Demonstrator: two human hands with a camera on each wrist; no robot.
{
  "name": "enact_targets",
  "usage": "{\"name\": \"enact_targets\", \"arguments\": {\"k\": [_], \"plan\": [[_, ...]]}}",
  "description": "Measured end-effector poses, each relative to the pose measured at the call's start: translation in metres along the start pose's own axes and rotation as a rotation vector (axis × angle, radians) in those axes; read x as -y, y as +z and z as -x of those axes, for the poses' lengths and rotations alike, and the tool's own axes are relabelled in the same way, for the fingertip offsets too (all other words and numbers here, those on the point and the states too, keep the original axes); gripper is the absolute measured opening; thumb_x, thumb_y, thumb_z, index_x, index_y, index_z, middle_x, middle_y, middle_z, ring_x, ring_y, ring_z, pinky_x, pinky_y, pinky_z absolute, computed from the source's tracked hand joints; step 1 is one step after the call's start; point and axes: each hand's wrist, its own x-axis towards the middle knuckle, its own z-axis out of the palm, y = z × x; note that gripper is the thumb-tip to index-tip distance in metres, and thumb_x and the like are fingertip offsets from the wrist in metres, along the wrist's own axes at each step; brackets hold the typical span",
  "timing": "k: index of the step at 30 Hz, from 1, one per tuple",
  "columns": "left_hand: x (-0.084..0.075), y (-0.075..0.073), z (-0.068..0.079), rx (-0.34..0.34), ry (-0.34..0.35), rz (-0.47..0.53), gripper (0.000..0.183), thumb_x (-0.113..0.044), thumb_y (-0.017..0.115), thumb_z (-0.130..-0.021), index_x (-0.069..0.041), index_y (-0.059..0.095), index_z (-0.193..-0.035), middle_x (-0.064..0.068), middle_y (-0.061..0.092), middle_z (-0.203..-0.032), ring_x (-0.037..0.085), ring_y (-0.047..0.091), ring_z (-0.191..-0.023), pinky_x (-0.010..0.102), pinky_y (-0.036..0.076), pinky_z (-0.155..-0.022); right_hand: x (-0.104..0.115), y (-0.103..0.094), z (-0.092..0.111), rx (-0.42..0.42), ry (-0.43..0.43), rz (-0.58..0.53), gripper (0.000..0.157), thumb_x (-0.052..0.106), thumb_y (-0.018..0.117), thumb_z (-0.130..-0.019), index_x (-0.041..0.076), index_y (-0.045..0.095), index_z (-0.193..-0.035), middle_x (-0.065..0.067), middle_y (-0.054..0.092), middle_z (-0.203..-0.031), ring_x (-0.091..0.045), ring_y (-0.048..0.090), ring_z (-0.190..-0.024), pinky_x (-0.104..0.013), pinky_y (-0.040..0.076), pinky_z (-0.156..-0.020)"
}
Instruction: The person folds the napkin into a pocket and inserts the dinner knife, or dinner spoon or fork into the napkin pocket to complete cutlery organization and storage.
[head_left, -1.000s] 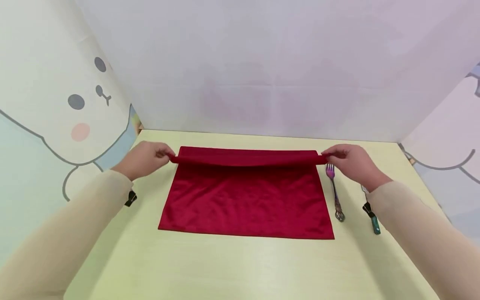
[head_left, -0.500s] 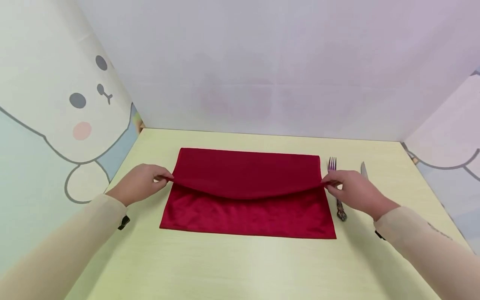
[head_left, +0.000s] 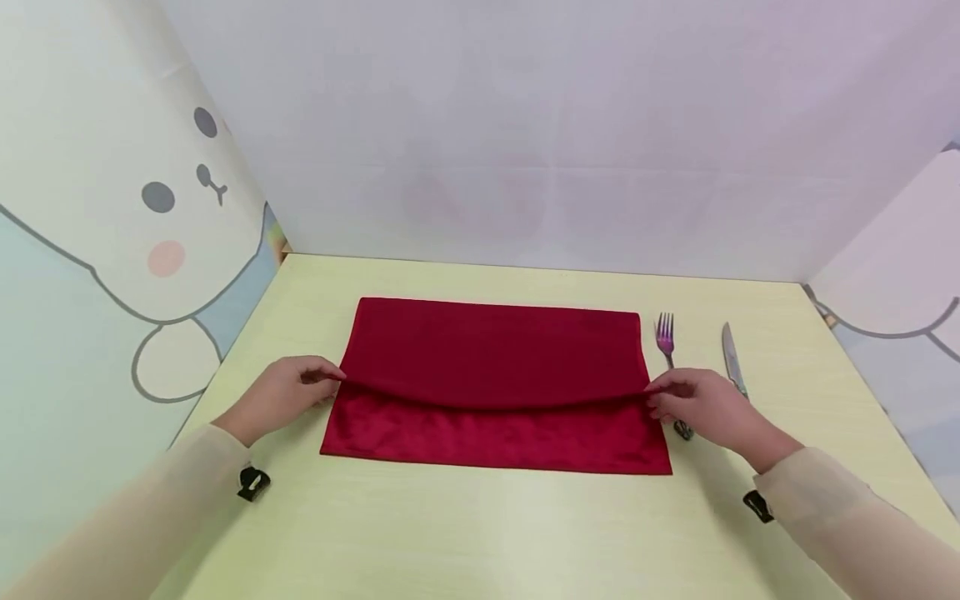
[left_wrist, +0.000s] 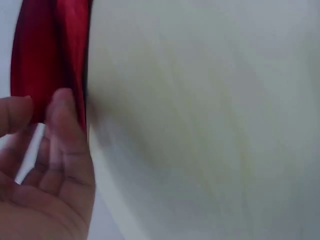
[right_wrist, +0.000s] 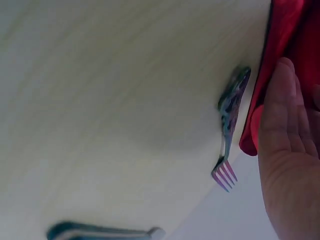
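A dark red cloth napkin [head_left: 495, 350] lies on the table, its far part folded over toward me. The folded edge sags in the middle, and a shiny strip of the lower layer shows in front of it. At the left end of that edge, my left hand [head_left: 288, 396] pinches the corner between thumb and fingers. My right hand [head_left: 705, 408] holds the right corner, its wrist side passing over the fork [head_left: 665, 333]. In the right wrist view the fingers lie along the napkin [right_wrist: 252, 127], and the thumb is mostly hidden.
Right of the fork lies a table knife [head_left: 731, 350], its handle hidden behind my right hand. The pale wooden table [head_left: 480, 533] ends at a white curtain [head_left: 487, 150] at the back. Printed cartoon panels [head_left: 97, 167] stand at both sides.
Both hands have come toward me, bringing the napkin's far edge over and down across the lower layer. The fork and knife, partly covered earlier, show more now.
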Motion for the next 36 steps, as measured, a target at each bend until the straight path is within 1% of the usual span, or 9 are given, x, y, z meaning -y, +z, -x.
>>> {"name": "enact_targets", "arguments": {"k": [3, 6, 10, 13, 16, 21, 25, 29, 36], "plan": [[0.001, 0.006, -0.002, 0.036, -0.108, 0.151, 0.033, -0.033, 0.073, -0.098, -0.006, 0.072, -0.117, 0.006, 0.072, -0.105, 0.021, 0.070, -0.090, 0.032, 0.058, -0.081, -0.004, 0.003, -0.004, 0.064, 0.106, -0.231, 0.032, 0.015, 0.058, -0.105, -0.009, 0.063, -0.125, -0.016, 0.072, -0.113, -0.028, 0.073, -0.095, -0.034, 0.060, -0.083], [-0.001, 0.010, -0.006, 0.033, -0.224, 0.269, 0.047, -0.039, 0.072, -0.098, 0.001, 0.066, -0.122, 0.012, 0.068, -0.108, 0.023, 0.071, -0.087, 0.030, 0.059, -0.081, -0.006, 0.007, -0.008, 0.066, 0.187, -0.359, 0.043, 0.021, 0.057, -0.107, -0.013, 0.055, -0.132, -0.019, 0.065, -0.123, -0.030, 0.072, -0.098, -0.036, 0.060, -0.086], [-0.004, 0.014, -0.012, -0.008, -0.302, 0.350, 0.049, -0.026, 0.068, -0.101, 0.008, 0.054, -0.133, 0.017, 0.066, -0.112, 0.021, 0.070, -0.082, 0.029, 0.059, -0.078, -0.006, 0.013, -0.013, 0.036, 0.251, -0.448, 0.053, 0.023, 0.061, -0.106, -0.015, 0.043, -0.137, -0.020, 0.059, -0.123, -0.025, 0.072, -0.095, -0.037, 0.060, -0.087], [-0.007, 0.014, -0.015, -0.010, -0.305, 0.385, 0.046, -0.016, 0.065, -0.100, 0.011, 0.052, -0.135, 0.018, 0.067, -0.113, 0.019, 0.070, -0.082, 0.030, 0.060, -0.077, -0.005, 0.013, -0.014, 0.027, 0.273, -0.460, 0.051, 0.019, 0.062, -0.105, -0.015, 0.041, -0.137, -0.017, 0.062, -0.120, -0.020, 0.071, -0.097, -0.035, 0.059, -0.087], [-0.008, 0.011, -0.014, 0.006, -0.280, 0.402, 0.040, -0.013, 0.063, -0.101, 0.011, 0.056, -0.132, 0.017, 0.068, -0.112, 0.018, 0.069, -0.087, 0.030, 0.060, -0.079, -0.003, 0.008, -0.012, 0.035, 0.264, -0.460, 0.047, 0.016, 0.060, -0.105, -0.015, 0.044, -0.136, -0.015, 0.064, -0.118, -0.017, 0.069, -0.099, -0.033, 0.059, -0.088], [-0.011, 0.007, -0.004, 0.033, -0.250, 0.414, 0.040, -0.013, 0.062, -0.101, 0.011, 0.056, -0.133, 0.015, 0.068, -0.114, 0.020, 0.069, -0.095, 0.031, 0.059, -0.083, -0.002, -0.002, -0.002, 0.074, 0.238, -0.477, 0.045, 0.014, 0.056, -0.107, -0.015, 0.042, -0.138, -0.013, 0.063, -0.118, -0.019, 0.069, -0.102, -0.032, 0.058, -0.090], [-0.012, 0.006, 0.007, 0.057, -0.260, 0.415, 0.041, -0.014, 0.062, -0.102, 0.009, 0.056, -0.135, 0.015, 0.069, -0.116, 0.022, 0.070, -0.096, 0.031, 0.058, -0.085, -0.003, -0.004, 0.007, 0.096, 0.244, -0.474, 0.045, 0.012, 0.057, -0.106, -0.016, 0.042, -0.138, -0.012, 0.065, -0.115, -0.019, 0.069, -0.101, -0.031, 0.058, -0.089], [-0.012, 0.009, 0.017, 0.062, -0.275, 0.400, 0.040, -0.011, 0.064, -0.101, 0.008, 0.055, -0.134, 0.014, 0.069, -0.113, 0.022, 0.069, -0.095, 0.031, 0.058, -0.084, -0.005, 0.001, 0.019, 0.121, 0.257, -0.495, 0.043, 0.007, 0.062, -0.102, -0.016, 0.044, -0.134, -0.010, 0.066, -0.106, -0.020, 0.068, -0.095, -0.034, 0.059, -0.086], [-0.007, 0.021, 0.027, 0.024, -0.287, 0.346, 0.039, -0.004, 0.066, -0.098, 0.009, 0.054, -0.132, 0.014, 0.069, -0.106, 0.022, 0.068, -0.086, 0.031, 0.057, -0.075, -0.006, 0.018, 0.035, 0.118, 0.283, -0.509, 0.037, 0.002, 0.068, -0.098, -0.011, 0.047, -0.126, -0.007, 0.065, -0.094, -0.019, 0.067, -0.088, -0.035, 0.060, -0.080]]}}
